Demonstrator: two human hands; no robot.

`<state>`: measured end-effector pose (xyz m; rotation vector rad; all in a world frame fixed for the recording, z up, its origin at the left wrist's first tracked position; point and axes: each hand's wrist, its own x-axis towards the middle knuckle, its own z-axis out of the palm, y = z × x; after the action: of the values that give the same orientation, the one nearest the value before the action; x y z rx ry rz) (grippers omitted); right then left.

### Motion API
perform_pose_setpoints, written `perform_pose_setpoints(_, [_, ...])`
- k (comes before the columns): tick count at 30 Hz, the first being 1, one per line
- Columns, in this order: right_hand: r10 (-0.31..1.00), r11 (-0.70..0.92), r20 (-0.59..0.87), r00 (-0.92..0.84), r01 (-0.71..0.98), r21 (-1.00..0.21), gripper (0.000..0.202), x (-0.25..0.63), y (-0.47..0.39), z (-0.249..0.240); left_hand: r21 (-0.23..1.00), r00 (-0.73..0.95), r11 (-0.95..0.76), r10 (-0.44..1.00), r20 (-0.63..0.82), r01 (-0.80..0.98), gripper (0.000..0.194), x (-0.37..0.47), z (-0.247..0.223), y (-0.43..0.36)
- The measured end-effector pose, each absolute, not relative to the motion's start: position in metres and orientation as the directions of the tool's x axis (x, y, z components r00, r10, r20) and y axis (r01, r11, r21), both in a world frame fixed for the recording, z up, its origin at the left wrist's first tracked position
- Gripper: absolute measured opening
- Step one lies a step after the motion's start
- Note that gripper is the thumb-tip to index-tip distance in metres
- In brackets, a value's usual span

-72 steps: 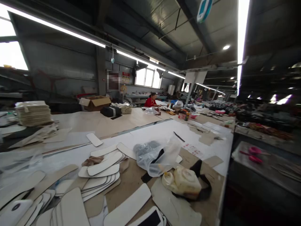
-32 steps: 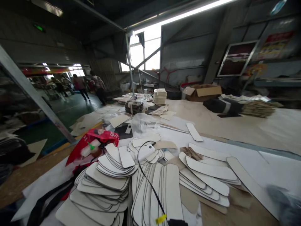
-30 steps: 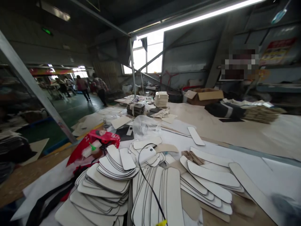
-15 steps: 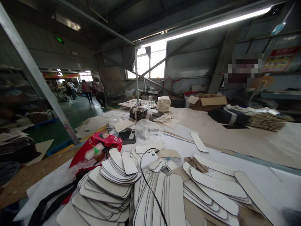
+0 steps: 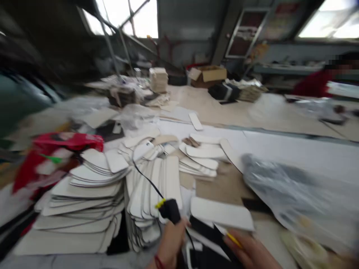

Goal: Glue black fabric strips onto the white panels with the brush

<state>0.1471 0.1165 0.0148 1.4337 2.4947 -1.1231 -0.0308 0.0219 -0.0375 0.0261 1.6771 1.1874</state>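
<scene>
My left hand [image 5: 172,239], with a red cord at the wrist, is low in the middle of the view, closed on a black item [image 5: 170,210] with a yellow edge. A thin black cable [image 5: 148,179] runs from there to a white device [image 5: 142,149] on the pieces. To the right, my right hand [image 5: 248,246] is closed around a yellow-handled tool [image 5: 234,240] with a dark pointed blade, over black material [image 5: 209,229]. Just beyond lies a white rounded piece [image 5: 221,213]. Stacks of white pieces [image 5: 84,190] stand to the left.
A red bag [image 5: 67,140] lies at the left. Clear plastic [image 5: 291,194] covers the right side. Across the table are an open cardboard box [image 5: 210,74] and a pale stack [image 5: 158,80]. A person in red [image 5: 312,84] is at the far right.
The view has swung right and down. Both hands have come into the frame, with the black item and the yellow-handled tool. The plastic at right and the person in red now show.
</scene>
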Motion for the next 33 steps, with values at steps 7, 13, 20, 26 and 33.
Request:
perform_pose_setpoints(7, [0.663, 0.304, -0.472, -0.582, 0.785, -0.54, 0.024, 0.17, 0.142, -0.048, 0.708, -0.417, 0.627, 0.576, -0.702, -0.326, 0.04, -0.023, -0.093, 0.055])
perform_pose_setpoints(13, [0.631, 0.293, -0.457, -0.627, 0.738, -0.608, 0.024, 0.151, 0.163, -0.045, 0.705, -0.478, 0.69, 0.57, -0.669, -0.164, 0.033, -0.028, -0.105, 0.079])
perform_pose_setpoints(20, [0.478, 0.324, -0.518, -0.709, 0.691, -0.646, 0.026, 0.115, 0.196, -0.069, 0.672, -0.379, 0.738, 0.604, -0.701, -0.065, 0.038, -0.037, -0.116, 0.103])
perform_pose_setpoints(26, [0.573, 0.52, -0.586, -0.573, 0.807, -0.281, 0.027, 0.101, 0.198, -0.094, 0.61, -0.375, 0.792, 0.573, -0.729, 0.023, 0.031, -0.033, -0.124, 0.104])
perform_pose_setpoints(33, [0.55, 0.547, -0.613, -0.568, 0.799, -0.25, 0.03, 0.106, 0.197, -0.093, 0.594, -0.374, 0.801, 0.574, -0.729, 0.072, 0.026, -0.03, -0.131, 0.103])
